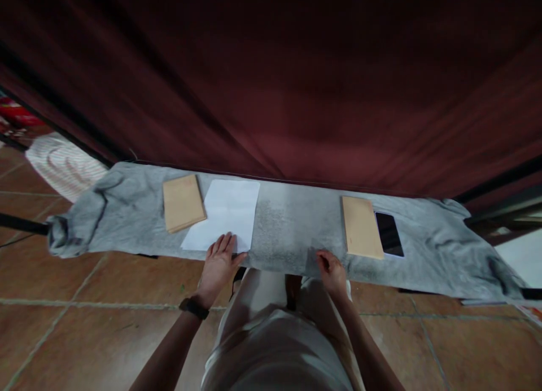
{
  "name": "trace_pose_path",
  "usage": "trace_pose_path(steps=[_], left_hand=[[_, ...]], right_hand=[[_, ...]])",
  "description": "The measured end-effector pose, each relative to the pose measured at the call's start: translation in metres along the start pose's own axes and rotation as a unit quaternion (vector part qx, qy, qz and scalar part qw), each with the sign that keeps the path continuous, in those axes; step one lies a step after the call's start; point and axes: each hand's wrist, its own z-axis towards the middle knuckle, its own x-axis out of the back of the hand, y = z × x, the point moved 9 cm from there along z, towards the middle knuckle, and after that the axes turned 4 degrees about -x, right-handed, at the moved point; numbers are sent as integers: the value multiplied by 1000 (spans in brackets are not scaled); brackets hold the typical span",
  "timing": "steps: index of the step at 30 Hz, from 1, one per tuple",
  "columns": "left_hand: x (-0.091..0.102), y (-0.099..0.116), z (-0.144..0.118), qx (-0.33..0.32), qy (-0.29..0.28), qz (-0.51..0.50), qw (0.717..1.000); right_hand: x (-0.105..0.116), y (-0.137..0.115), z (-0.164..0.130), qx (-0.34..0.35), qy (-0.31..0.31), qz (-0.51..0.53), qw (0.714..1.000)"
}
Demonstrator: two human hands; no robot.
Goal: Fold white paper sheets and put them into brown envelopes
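The white sheet of paper (226,213) lies on the grey cloth (292,222) that covers the table, just right of a tan envelope stack (183,202). The left hand (218,267) rests flat on the sheet's near edge, fingers (223,244) spread straight and gripping nothing. At about 3 o'clock from it, the right hand (331,271) sits at the cloth's near edge with fingers curled (whether they pinch the cloth is hard to tell). At 1 o'clock from that hand lie a second tan envelope (361,227) and a dark phone (388,233), touching.

no readable text, paper sheets, envelopes and phone screen blank
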Motion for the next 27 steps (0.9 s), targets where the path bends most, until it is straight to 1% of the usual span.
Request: trace_pose_path(steps=[4,8,11,20,23,27], left_hand=[[7,6,3,17,-15,12,1000],[12,18,5,43,-23,38,998],[11,26,9,53,-31,48,997],[7,38,16,43,-45,55,997],[8,40,18,59,-33,49,996],[14,41,21,84,-5,-4,996]], right_hand=[[0,0,0,6,0,-21,1000],[-2,-4,0,8,9,-35,999],[-4,-6,-1,6,11,-43,999],[-3,-10,-3,15,17,-62,998],[-3,-10,-4,17,27,-68,997],[-5,-9,-4,21,29,-75,997]])
